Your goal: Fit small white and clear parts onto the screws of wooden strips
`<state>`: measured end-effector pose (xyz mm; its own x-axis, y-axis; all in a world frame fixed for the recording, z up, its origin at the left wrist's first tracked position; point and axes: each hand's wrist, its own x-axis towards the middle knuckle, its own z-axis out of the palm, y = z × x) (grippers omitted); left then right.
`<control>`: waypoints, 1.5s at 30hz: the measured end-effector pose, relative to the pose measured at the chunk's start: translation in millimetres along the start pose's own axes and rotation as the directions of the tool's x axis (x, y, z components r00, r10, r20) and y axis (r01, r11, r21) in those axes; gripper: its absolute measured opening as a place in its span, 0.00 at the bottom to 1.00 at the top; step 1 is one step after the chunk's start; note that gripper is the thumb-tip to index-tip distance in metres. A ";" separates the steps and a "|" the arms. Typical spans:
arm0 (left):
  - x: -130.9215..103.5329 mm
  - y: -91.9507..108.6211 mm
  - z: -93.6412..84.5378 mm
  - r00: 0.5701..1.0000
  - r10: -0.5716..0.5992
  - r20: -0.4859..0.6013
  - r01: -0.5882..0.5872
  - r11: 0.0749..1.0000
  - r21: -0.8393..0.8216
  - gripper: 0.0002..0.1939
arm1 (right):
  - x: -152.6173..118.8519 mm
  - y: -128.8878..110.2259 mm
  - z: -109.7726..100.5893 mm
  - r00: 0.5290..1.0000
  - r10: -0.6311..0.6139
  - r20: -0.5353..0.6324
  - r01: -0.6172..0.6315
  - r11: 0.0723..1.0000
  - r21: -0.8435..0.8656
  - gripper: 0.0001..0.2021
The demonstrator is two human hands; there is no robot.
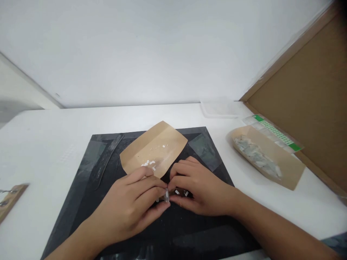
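My left hand (pixel 138 202) is closed, its thumb and fingers pinching a small clear piece (pixel 166 196) that looks like a tiny tube or capsule. My right hand (pixel 196 186) meets it fingertip to fingertip, its fingers closed at the same spot; whether it grips the piece too is hidden. Just behind the hands rests a brown paper tray (pixel 173 144) with several small white bits (pixel 148 164) in it. A few more white bits (pixel 177 192) show beneath the right hand. Both hands are over a black mat (pixel 176 231).
On the right, a second paper tray (pixel 287 166) holds whitish, translucent scraps (pixel 253 151). Beyond it lie a green-and-white labelled pack (pixel 276 131) and a clear plastic lid or box (pixel 219 109). A dark curved strip (pixel 110 159) lies on the mat; a wooden clipboard-like piece (pixel 13 198) is far left.
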<state>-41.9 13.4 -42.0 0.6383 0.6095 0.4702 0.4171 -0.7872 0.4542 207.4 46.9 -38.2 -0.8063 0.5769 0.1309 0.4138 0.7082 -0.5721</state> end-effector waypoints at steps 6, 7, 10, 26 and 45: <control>0.1 -0.8 -0.1 1.000 -0.004 -0.022 0.004 1.000 0.000 0.05 | 0.7 -1.5 5.6 0.998 0.042 -0.039 -0.043 0.999 -0.008 0.04; 0.1 -0.9 -0.2 1.000 -0.008 -0.023 0.008 1.000 -0.001 0.05 | 0.7 -2.1 6.3 0.998 0.048 -0.045 -0.049 0.999 -0.010 0.04; -0.1 -1.0 -0.5 1.000 -0.019 -0.014 0.019 1.000 -0.012 0.05 | 0.2 -2.8 8.2 0.997 0.053 -0.057 -0.054 0.999 -0.007 0.04; -2.8 -1.5 -2.9 0.999 0.014 0.037 -0.015 1.000 0.026 0.07 | 0.8 -2.7 13.0 0.995 0.058 -0.077 -0.057 0.998 0.019 0.03; 3.6 12.0 2.8 0.989 0.067 0.129 -0.099 0.960 0.261 0.08 | 0.7 -1.2 14.9 0.994 0.084 -0.063 -0.080 0.994 0.073 0.04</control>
<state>-32.8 5.8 -37.0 0.7428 0.5382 0.3982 0.5062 -0.8407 0.1921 200.1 40.5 -49.5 -0.7403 0.6590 0.1327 0.4450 0.6284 -0.6381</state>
